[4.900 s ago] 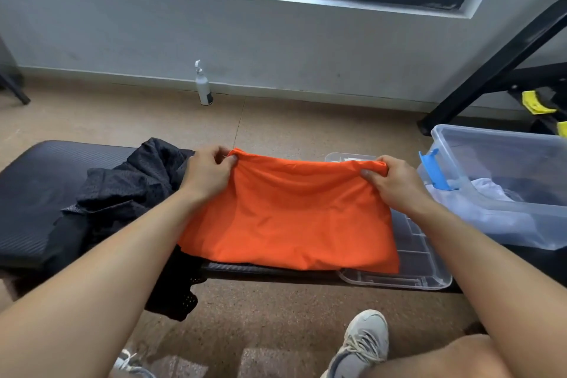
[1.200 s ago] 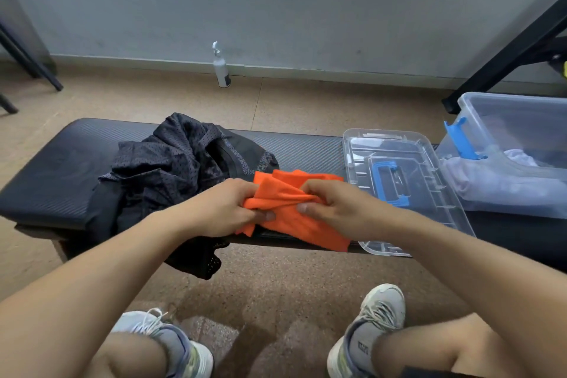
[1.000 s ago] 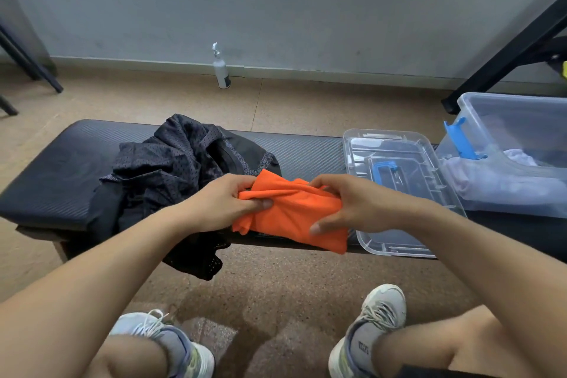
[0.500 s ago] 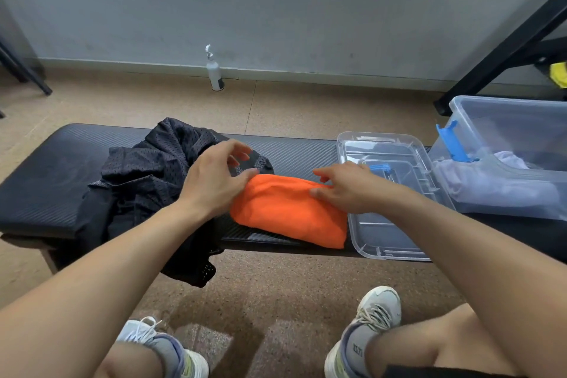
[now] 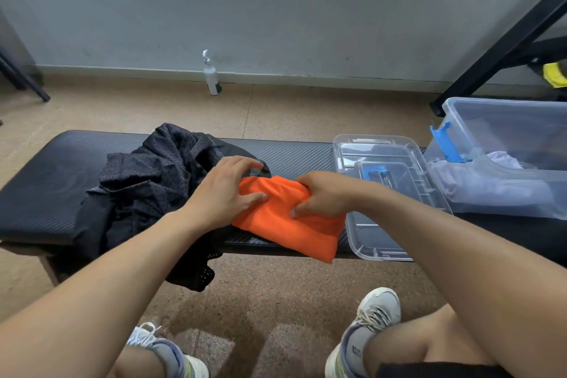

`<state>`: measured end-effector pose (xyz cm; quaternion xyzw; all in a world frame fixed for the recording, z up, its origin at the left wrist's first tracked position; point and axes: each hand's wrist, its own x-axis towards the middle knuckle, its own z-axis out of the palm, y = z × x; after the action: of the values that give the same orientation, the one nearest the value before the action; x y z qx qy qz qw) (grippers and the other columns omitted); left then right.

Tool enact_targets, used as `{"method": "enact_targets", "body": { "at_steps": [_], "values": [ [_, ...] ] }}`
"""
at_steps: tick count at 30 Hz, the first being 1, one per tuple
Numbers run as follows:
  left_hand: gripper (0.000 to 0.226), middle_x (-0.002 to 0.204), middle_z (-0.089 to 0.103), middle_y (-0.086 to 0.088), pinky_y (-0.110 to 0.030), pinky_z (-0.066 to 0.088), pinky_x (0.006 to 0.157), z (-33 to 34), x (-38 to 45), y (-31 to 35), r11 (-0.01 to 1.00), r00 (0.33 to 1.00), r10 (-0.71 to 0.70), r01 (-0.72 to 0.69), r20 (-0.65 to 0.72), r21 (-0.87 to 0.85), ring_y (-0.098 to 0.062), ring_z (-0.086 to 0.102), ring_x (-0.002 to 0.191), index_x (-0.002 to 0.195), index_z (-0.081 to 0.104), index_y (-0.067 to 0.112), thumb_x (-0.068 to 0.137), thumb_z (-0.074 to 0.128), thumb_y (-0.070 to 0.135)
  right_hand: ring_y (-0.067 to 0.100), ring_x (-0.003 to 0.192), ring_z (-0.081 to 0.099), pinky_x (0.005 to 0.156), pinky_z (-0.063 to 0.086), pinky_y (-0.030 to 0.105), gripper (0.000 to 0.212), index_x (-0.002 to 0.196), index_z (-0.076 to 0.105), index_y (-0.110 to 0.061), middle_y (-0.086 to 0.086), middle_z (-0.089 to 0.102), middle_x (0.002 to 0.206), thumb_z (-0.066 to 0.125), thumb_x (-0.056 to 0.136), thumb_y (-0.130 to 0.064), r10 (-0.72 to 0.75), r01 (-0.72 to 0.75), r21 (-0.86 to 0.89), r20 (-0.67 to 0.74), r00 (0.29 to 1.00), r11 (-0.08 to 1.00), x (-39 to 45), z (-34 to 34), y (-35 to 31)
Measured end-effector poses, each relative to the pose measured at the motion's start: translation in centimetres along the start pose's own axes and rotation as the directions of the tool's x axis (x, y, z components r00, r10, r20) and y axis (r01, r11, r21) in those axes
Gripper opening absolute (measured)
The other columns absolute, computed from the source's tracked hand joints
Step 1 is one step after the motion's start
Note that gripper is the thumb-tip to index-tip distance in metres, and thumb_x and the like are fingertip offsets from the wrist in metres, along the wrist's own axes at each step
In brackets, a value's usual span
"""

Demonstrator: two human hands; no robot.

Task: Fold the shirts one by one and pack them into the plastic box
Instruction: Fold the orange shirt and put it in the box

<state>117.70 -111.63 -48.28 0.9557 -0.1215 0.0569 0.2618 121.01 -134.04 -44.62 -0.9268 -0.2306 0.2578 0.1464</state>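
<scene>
Both hands are on the orange shirt [image 5: 285, 218]. The left hand [image 5: 225, 193] lies fairly flat, fingers spread, pressing the shirt's left end. The right hand [image 5: 325, 195] curls over the right end, thumb tucked beneath, gripping the cloth. The shirt is a small, thick, folded bundle at the table's [image 5: 40, 181] near edge, one corner over the clear lid [image 5: 395, 193]. A crumpled black shirt [image 5: 147, 187] lies left; the plastic box [image 5: 509, 132] sits right.
</scene>
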Motion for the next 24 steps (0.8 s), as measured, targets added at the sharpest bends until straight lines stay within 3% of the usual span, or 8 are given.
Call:
{"method": "enact_targets", "body": {
  "at_steps": [2,4,7,10,13,16,20,24],
  "values": [
    [0.055,0.135,0.057,0.006,-0.028,0.035,0.111,-0.4,0.1,0.6,0.998,0.999,-0.030,0.028,-0.039,-0.052,-0.009,0.045,0.129,0.136,0.055,0.024,0.088,0.069,0.047,0.017,0.092,0.062,0.070,0.047,0.028,0.025,0.100,0.054,-0.033,-0.008,0.064,0.098,0.074,0.087,-0.038,-0.054,0.063,0.148,-0.065,0.996,0.987,-1.0,-0.4,-0.5],
    [0.054,0.135,0.056,0.003,-0.036,0.041,0.109,-1.0,0.3,1.6,0.991,0.991,-0.065,0.050,-0.120,-0.126,-0.011,0.048,0.124,0.139,0.052,0.025,0.092,0.062,0.050,0.017,0.096,0.064,0.080,0.052,0.034,0.028,0.108,0.054,-0.027,-0.004,0.066,0.107,0.073,0.089,-0.036,-0.076,0.114,0.227,-0.168,0.983,0.967,-2.2,-0.8,-0.8],
    [0.057,0.130,0.051,0.008,-0.032,0.042,0.101,-2.0,1.3,4.4,0.970,0.953,-0.084,0.011,-0.291,-0.243,-0.011,0.050,0.119,0.141,0.047,0.028,0.090,0.066,0.047,0.018,0.096,0.064,0.084,0.052,0.036,0.030,0.114,0.057,-0.021,-0.002,0.067,0.110,0.070,0.091,-0.034,-0.058,0.172,0.294,-0.360,0.931,0.940,-4.1,-1.6,-0.3],
    [0.059,0.138,0.050,0.008,-0.025,0.036,0.108,-2.4,2.9,8.3,0.953,0.902,0.011,-0.139,-0.431,-0.269,-0.012,0.047,0.128,0.141,0.049,0.021,0.089,0.072,0.036,0.017,0.093,0.065,0.081,0.052,0.036,0.023,0.115,0.062,-0.020,-0.001,0.070,0.105,0.067,0.093,-0.026,0.004,0.231,0.362,-0.546,0.838,0.903,-6.6,-3.0,0.8],
    [0.064,0.148,0.048,-0.001,-0.015,0.026,0.114,-1.4,4.6,12.2,0.935,0.869,0.123,-0.264,-0.480,-0.238,-0.013,0.043,0.137,0.144,0.046,0.014,0.088,0.072,0.034,0.023,0.095,0.067,0.085,0.052,0.042,0.023,0.115,0.065,-0.016,0.003,0.073,0.105,0.067,0.093,-0.022,0.133,0.234,0.410,-0.692,0.709,0.882,-9.3,-5.4,3.0],
    [0.071,0.153,0.043,-0.005,-0.013,0.019,0.116,0.1,6.5,16.2,0.919,0.864,0.245,-0.352,-0.440,-0.179,-0.014,0.037,0.142,0.147,0.041,0.012,0.088,0.073,0.036,0.025,0.095,0.067,0.084,0.052,0.042,0.024,0.113,0.064,-0.019,0.001,0.073,0.102,0.067,0.090,-0.026,0.249,0.151,0.411,-0.763,0.597,0.899,-12.5,-8.8,6.5],
    [0.090,0.163,0.029,-0.009,-0.022,0.013,0.120,2.3,8.9,21.7,0.906,0.909,0.358,-0.393,-0.213,-0.158,-0.021,0.025,0.151,0.155,0.030,0.010,0.084,0.076,0.044,0.026,0.098,0.066,0.083,0.049,0.033,0.029,0.118,0.065,-0.021,0.000,0.073,0.104,0.067,0.089,-0.025,0.348,-0.079,0.356,-0.801,0.486,0.931,-17.1,-13.5,12.3],
    [0.105,0.169,0.007,-0.003,-0.031,0.004,0.126,5.4,10.5,26.6,0.914,0.922,0.386,-0.377,0.032,-0.149,-0.017,0.001,0.156,0.160,0.009,0.011,0.085,0.071,0.052,0.027,0.100,0.061,0.087,0.048,0.036,0.028,0.118,0.063,-0.020,0.004,0.069,0.110,0.063,0.090,-0.022,0.420,-0.317,0.287,-0.735,0.533,0.904,-19.9,-16.5,17.8]
  ]
}}
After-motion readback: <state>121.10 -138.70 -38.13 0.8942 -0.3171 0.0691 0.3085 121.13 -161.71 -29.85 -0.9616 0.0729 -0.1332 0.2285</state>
